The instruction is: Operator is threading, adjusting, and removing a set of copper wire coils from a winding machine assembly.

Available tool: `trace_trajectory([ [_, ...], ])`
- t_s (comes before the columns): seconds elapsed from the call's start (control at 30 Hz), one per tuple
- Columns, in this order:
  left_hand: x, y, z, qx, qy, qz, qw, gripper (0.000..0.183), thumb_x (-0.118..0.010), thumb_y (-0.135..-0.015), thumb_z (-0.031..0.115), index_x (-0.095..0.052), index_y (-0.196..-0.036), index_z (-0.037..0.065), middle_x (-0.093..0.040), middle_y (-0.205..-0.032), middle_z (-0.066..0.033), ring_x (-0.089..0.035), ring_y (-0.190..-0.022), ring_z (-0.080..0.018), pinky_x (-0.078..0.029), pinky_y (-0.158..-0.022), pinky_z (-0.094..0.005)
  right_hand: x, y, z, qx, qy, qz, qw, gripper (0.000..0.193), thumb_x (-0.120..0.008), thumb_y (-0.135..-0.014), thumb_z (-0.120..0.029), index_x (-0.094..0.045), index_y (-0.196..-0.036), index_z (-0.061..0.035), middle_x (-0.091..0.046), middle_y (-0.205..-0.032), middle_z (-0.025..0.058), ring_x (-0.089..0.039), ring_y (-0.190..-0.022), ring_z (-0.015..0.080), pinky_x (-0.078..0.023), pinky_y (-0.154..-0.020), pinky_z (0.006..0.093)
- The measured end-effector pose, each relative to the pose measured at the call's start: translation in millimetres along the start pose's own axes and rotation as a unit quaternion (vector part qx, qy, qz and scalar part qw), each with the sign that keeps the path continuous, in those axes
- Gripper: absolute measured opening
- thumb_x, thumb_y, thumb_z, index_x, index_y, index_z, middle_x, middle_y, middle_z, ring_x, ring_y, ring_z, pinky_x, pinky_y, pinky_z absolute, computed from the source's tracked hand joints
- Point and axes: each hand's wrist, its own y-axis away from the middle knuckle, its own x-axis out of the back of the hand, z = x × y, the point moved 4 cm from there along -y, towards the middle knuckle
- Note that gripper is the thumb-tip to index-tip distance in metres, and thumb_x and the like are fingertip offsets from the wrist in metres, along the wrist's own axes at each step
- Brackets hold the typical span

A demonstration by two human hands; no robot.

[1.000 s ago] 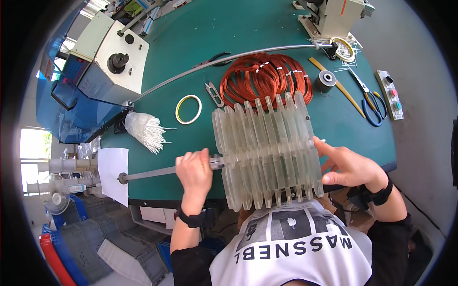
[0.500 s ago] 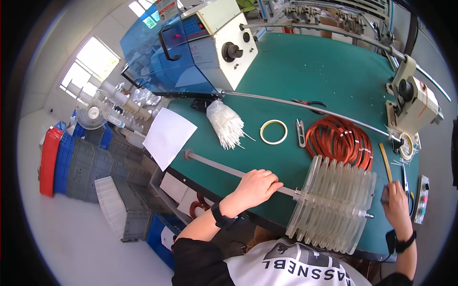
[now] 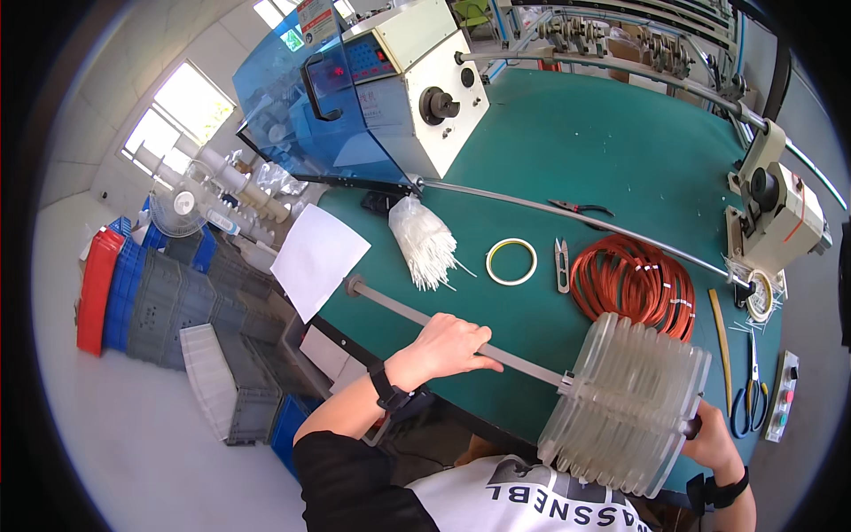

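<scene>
A grey metal bar (image 3: pixel 525 364) slants across the near side of the green table, with a round cap at its left end. My left hand (image 3: pixel 446 348) is closed around its middle. On the bar's right part sits a stack of translucent ridged plates (image 3: pixel 625 403), close to my body. My right hand (image 3: pixel 712 436) is at the stack's right side, fingers closed on a small dark end piece (image 3: pixel 691 429) at the shaft's tip. The fingers partly hide that piece, so I cannot tell whether it is a nut or a knob.
Behind the stack lies a coil of red-brown wire (image 3: pixel 629 288). Snips (image 3: pixel 561 266), a tape ring (image 3: pixel 511 262), white ties (image 3: pixel 421 244) and paper (image 3: pixel 319 257) lie leftward; scissors (image 3: pixel 751 399) lie right. A machine with a blue cover (image 3: pixel 324 111) stands far left, a long rod (image 3: pixel 567 217) crossing the table.
My right hand has moved left and down from beside the wooden strip to the shaft's end, bringing the dark piece there. My left hand has slid slightly left along the bar.
</scene>
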Motion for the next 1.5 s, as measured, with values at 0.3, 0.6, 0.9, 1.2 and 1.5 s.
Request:
trace_trajectory([
  [0.3,76,-174,-8,-0.117,-0.067,0.121,0.984,0.05,-0.071,-0.07,0.05,-0.05,-0.07,0.005,-0.055,-0.06,-0.0096,-0.059,-0.06,-0.0314,-0.046,-0.055,-0.0408,94,-11,-48,0.129,0.187,0.259,0.939,0.034,-0.066,-0.063,0.005,-0.059,-0.097,0.0033,-0.061,-0.089,0.0103,-0.058,-0.079,0.022,-0.046,-0.074,0.0302],
  [0.6,84,-302,-85,-0.092,-0.153,0.265,0.948,0.027,-0.067,-0.08,0.025,-0.051,-0.083,0.004,-0.061,-0.079,-0.0133,-0.06,-0.08,-0.033,-0.047,-0.071,-0.0428,182,-134,-111,0.277,0.606,0.413,0.621,0.041,-0.067,-0.064,0.001,-0.06,-0.105,0.0006,-0.058,-0.112,0.0199,-0.045,-0.119,0.0392,-0.034,-0.102,0.045],
  [0.9,63,-335,-103,-0.042,-0.144,0.246,0.958,0.021,-0.064,-0.081,0.017,-0.053,-0.091,0.002,-0.062,-0.089,-0.0144,-0.059,-0.091,-0.0347,-0.047,-0.08,-0.0465,219,-206,-119,0.124,0.638,0.367,0.665,0.042,-0.066,-0.064,-0.006,-0.063,-0.105,-0.002,-0.059,-0.116,0.0159,-0.041,-0.125,0.0314,-0.025,-0.11,0.0465],
  [1.2,82,-205,25,-0.072,0.078,0.279,0.954,0.032,-0.064,-0.08,0.01,-0.056,-0.11,0.002,-0.056,-0.115,-0.0169,-0.053,-0.111,-0.0332,-0.041,-0.097,-0.0388,122,-134,-66,0.253,0.417,0.361,0.795,0.048,-0.068,-0.076,-0.012,-0.053,-0.121,-0.0039,-0.054,-0.122,0.0162,-0.05,-0.114,0.035,-0.04,-0.096,0.0424],
  [1.5,-74,-150,106,0.017,0.102,0.029,0.994,0.07,-0.074,-0.074,0.036,-0.045,-0.126,-0.003,-0.021,-0.146,-0.0246,-0.017,-0.138,-0.0411,-0.018,-0.105,-0.0644,-2,-97,-4,0.148,0.329,0.276,0.891,0.049,-0.066,-0.08,-0.024,-0.05,-0.115,0.0061,-0.059,-0.11,0.0246,-0.052,-0.112,0.0381,-0.039,-0.095,0.046],
])
